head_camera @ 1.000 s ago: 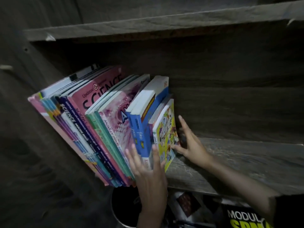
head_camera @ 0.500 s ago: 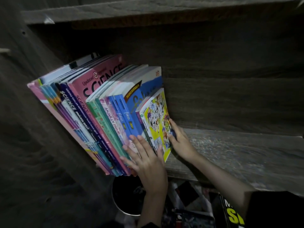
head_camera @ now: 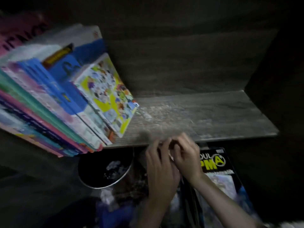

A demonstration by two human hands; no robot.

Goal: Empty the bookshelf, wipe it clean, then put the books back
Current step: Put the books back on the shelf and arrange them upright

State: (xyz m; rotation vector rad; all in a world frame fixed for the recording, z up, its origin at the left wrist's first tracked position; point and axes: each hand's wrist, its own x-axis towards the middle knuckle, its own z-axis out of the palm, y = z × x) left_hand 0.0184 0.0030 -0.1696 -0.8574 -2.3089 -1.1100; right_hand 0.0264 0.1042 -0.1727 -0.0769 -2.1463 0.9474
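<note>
The row of thin, colourful paperback schoolbooks (head_camera: 54, 102) leans leftward at the left end of the grey wood-grain shelf board (head_camera: 205, 116); the outermost, a yellow cartoon-covered book (head_camera: 108, 96), rests its lower edge on the board; the right stretch of the board is bare and looks dusty. The left hand (head_camera: 162, 168) and right hand (head_camera: 187, 155) meet just in front of the board's front edge, fingers curled; motion blur hides whether they pinch anything, so I cannot tell. Below sit a round dark container with a pale rim (head_camera: 105, 170) and a black book with yellow lettering (head_camera: 213, 163). The paperbacks are probably light singly but heavy and floppy as a block, with glossy covers likely to slide; clamping several spines from both sides, low down, seems safest.
</note>
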